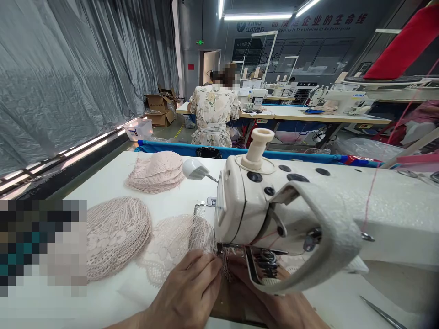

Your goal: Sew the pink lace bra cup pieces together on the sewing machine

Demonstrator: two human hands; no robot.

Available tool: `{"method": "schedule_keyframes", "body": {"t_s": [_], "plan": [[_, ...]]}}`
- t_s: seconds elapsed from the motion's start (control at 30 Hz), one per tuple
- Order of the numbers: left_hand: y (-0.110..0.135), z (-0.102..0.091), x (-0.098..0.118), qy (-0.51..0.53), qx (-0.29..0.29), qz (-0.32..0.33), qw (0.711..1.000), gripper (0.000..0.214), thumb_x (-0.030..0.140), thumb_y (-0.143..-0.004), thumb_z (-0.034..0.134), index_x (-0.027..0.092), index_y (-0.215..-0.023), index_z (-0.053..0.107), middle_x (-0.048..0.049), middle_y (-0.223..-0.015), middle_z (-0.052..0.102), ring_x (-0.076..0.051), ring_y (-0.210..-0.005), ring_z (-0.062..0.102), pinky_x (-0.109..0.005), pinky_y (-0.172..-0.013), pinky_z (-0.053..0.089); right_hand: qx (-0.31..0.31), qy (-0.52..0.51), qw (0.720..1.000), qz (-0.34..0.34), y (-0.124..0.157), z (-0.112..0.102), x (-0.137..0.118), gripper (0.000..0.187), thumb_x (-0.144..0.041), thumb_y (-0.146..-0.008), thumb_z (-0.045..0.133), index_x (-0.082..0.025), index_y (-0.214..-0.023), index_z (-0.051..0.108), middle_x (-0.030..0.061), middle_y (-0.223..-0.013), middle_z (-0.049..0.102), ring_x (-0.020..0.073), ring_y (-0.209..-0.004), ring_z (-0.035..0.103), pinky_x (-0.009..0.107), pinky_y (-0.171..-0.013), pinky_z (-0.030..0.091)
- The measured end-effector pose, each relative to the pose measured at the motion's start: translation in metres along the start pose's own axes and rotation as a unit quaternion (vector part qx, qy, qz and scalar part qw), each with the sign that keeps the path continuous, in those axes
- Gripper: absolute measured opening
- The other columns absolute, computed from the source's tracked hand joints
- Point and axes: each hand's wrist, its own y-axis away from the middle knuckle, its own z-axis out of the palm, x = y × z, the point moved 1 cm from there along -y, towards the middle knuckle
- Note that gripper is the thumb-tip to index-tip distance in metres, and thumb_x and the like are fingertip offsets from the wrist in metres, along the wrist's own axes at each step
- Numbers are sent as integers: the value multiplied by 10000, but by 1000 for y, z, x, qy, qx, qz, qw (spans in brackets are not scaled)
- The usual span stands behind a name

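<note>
A white sewing machine (236, 201) fills the right half of the view, with pink thread running down to it. My left hand (195, 283) lies left of the needle area, its fingers closed on the edge of a pale pink lace piece (171, 237). Darker lace (202, 230) overlaps that piece beside the machine head. Under the machine head is my right hand (270, 292), largely covered by the machine's guard and parts; its fingertips near the lace are hidden. A stack of lace pieces (118, 235) lies to the left, and a second stack of pink pieces (157, 171) farther back.
Tweezers or a similar pointed metal tool (380, 310) lie on the white table (103, 297) at the lower right. A red thread cone (398, 45) stands above right. Ahead, a person in a floral dress (214, 109) sits at another table. Cardboard boxes (161, 109) stand near the curtain.
</note>
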Motion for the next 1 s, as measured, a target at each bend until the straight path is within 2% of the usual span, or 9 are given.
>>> {"method": "schedule_keyframes", "body": {"t_s": [0.17, 0.3, 0.43, 0.53, 0.67, 0.8, 1.0], "plan": [[2, 0, 0, 0, -19, -2, 1000, 278, 34, -923, 386, 105, -840, 642, -93, -909, 682, -164, -831, 596, -322, -832, 479, -20, -31, 999, 18, 2, 1, 0, 332, -112, -909, 434, -240, -1163, 606, 50, -823, 707, 195, -685, 671, 297, -690, 555], [4, 1, -1, -4, -11, 3, 1000, 253, 26, -913, 411, 107, -843, 641, -84, -909, 679, -157, -833, 599, -322, -854, 474, -46, -52, 997, 27, 6, 3, 4, 337, -131, -935, 423, -221, -1230, 559, 41, -803, 696, 174, -629, 650, 268, -647, 549], [6, 1, -2, -5, -24, -1, 1000, 286, 21, -919, 370, 109, -866, 636, -88, -930, 664, -160, -865, 602, -332, -896, 470, -40, -52, 998, 16, 7, 6, 8, 323, -175, -953, 420, -226, -1245, 547, 86, -1004, 692, 187, -761, 673, 258, -622, 545], [7, 1, -2, -3, -30, -6, 1000, 308, 14, -912, 338, 106, -879, 630, -84, -852, 637, -169, -845, 602, -344, -884, 483, -41, -46, 998, 9, 7, 7, 10, 334, -182, -956, 423, -232, -1268, 532, 99, -1111, 667, 195, -837, 677, 257, -619, 551], [6, 2, -1, -5, -26, -20, 999, 281, 14, -903, 357, 108, -862, 619, -66, -776, 594, -168, -809, 592, -327, -839, 505, -49, -49, 997, 18, 8, 6, 10, 350, -174, -949, 439, -227, -1281, 535, 90, -1082, 683, 194, -837, 683, 262, -654, 571], [5, 1, -1, 3, -25, -11, 1000, 286, 10, -902, 365, 109, -815, 618, -91, -839, 619, -174, -846, 589, -332, -825, 503, -48, -50, 997, 19, 8, 5, 9, 353, -168, -945, 441, -224, -1276, 548, 80, -1026, 702, 193, -836, 686, 270, -703, 577], [7, 0, -2, -6, -38, 1, 999, 271, 13, -906, 383, 98, -882, 639, -114, -944, 651, -197, -937, 594, -352, -864, 493, -38, -38, 998, 13, 6, 5, 8, 352, -168, -962, 390, -238, -1262, 562, 61, -979, 702, 145, -680, 663, 223, -621, 565]]}}
